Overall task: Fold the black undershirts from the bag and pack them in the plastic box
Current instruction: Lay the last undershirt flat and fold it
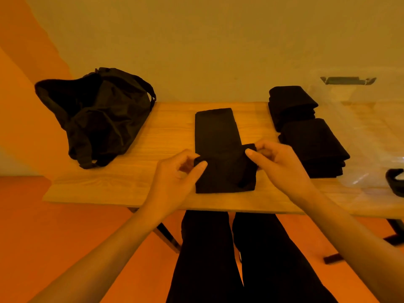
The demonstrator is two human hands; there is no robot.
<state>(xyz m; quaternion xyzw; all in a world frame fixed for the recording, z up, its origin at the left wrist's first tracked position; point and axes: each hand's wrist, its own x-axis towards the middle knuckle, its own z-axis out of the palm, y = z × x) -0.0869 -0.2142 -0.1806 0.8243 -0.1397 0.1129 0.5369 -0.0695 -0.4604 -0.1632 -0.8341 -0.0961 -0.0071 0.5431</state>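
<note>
A black undershirt [216,132] lies as a long narrow strip in the middle of the wooden table [161,136]. Its near end is doubled over. My left hand [177,171] pinches the left corner of that doubled end, and my right hand [275,162] pinches the right corner. The open black bag [96,114] slumps at the table's left. Two stacks of folded black undershirts sit at the right, one at the back [291,106] and one nearer [314,147], inside the clear plastic box [363,132].
The box's grey latch [347,80] shows at the back right, and a dark handle [394,181] at the right edge. A plain wall runs behind the table. My legs in dark trousers are under the front edge.
</note>
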